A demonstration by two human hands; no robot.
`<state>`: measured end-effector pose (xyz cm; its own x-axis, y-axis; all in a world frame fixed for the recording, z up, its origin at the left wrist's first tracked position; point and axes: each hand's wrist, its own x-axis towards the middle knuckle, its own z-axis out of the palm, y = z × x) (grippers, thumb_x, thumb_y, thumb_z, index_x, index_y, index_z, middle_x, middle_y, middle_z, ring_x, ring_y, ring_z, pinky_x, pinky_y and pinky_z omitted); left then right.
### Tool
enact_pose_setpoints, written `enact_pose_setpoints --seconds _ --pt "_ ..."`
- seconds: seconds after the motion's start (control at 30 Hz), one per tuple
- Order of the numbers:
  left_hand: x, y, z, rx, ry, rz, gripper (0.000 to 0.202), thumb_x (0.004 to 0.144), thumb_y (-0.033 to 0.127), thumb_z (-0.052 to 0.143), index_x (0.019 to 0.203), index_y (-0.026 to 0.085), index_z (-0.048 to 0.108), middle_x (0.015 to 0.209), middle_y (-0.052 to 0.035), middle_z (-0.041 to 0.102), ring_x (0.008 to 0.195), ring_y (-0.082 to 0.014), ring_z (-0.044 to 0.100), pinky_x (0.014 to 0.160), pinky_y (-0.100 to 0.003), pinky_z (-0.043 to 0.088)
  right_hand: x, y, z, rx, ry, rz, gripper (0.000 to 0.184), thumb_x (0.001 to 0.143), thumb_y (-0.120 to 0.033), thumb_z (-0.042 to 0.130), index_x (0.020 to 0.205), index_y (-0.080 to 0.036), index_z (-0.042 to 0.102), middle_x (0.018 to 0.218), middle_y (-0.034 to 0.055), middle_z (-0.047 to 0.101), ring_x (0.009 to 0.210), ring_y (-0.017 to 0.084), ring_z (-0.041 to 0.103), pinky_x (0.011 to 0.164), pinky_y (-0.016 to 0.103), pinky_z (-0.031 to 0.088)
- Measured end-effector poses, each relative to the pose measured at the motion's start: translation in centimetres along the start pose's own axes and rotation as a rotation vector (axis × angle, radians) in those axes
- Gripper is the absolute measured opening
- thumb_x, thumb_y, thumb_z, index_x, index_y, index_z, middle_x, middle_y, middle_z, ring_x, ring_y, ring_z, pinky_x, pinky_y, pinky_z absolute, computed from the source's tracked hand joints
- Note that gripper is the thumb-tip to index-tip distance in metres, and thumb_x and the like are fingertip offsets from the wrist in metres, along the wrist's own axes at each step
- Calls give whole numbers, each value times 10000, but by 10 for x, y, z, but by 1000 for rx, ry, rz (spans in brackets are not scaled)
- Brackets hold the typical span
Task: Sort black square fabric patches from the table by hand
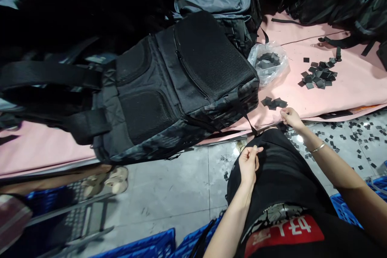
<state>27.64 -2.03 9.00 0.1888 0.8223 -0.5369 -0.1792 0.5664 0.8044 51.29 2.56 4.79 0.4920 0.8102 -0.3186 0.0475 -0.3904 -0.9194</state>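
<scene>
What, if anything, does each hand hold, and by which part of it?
It cannot be told: the left hand and right hand are both curled, but no held thing shows clearly.

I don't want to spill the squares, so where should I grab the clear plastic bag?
Take the plastic bag by its loose upper rim, probably from above and the right: it looks open-topped, with black squares inside, and the backpack crowds its left, leaving pink surface on its right.

Upper left near-black; pink tabletop [359, 88] bright; glare on floor [169, 187]; left edge blurred
</scene>
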Motion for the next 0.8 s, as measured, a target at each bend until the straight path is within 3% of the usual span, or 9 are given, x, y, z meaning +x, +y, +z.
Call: enact_pose_setpoints --seconds 0.13,0.2,0.3,0.4,0.47,0.57,0.67,0.73,0.8 --pt "8 0 -4 -31 -53 -22 345 635 423 699 763 139 548 727 -38 687 293 2 276 297 -160 150 -27 5 -14 347 -141 103 338 664 -300 701 919 -173 519 845 88 650 776 194 654 678 327 548" --pt "17 1 -18 -25 -6 -1 358 623 415 703 806 144 558 726 -30 679 306 2 262 307 -159 151 -44 4 -17 489 -251 140 403 640 -320 738 956 -162 544 951 123 659 886 225 651 776 363 536" --pt "31 -1 -63 166 165 56 360 672 449 637 853 145 574 735 -35 666 324 -8 256 331 -168 171 -68 5 -14 485 -312 177 423 650 -379 745 961 -138 589 919 125 676 874 237 661 763 355 540" --pt "34 -5 -126 734 354 -17 337 800 441 464 925 158 597 831 -80 678 390 -65 402 396 -204 297 -87 7 -5 430 -332 218 401 637 -403 752 898 -125 628 799 93 690 733 201 680 644 290 552" --pt "25 -8 -164 1089 366 -179 238 730 336 572 884 164 632 811 -106 683 545 -159 562 486 -245 375 -96 9 1 378 -349 222 400 628 -428 747 859 -119 642 728 74 686 605 162 661 545 251 533" --pt "7 -14 -199 1241 374 -316 139 586 171 672 721 158 644 720 -136 672 725 -279 626 569 -297 408 -107 10 9 268 -364 167 400 647 -481 705 806 -120 638 631 43 658 459 114 582 419 214 457" --pt "-4 -15 -199 1300 336 -372 40 647 212 634 620 186 624 694 -123 669 780 -293 634 613 -313 420 -114 12 14 123 -329 83 376 707 -525 626 692 -149 602 504 -9 573 397 91 490 385 206 377" --pt "-5 -12 -180 1314 286 -312 133 708 290 592 617 202 631 718 -119 676 797 -298 630 633 -324 421 -117 13 17 21 -275 21 385 748 -529 573 599 -174 558 465 -25 514 429 99 475 422 214 370" --pt "-3 -4 -148 1231 217 -139 179 739 355 566 672 217 657 751 -105 687 800 -283 624 659 -323 425 -120 12 19 -50 -251 -40 402 776 -518 538 549 -186 524 486 -21 504 489 111 480 478 225 379"
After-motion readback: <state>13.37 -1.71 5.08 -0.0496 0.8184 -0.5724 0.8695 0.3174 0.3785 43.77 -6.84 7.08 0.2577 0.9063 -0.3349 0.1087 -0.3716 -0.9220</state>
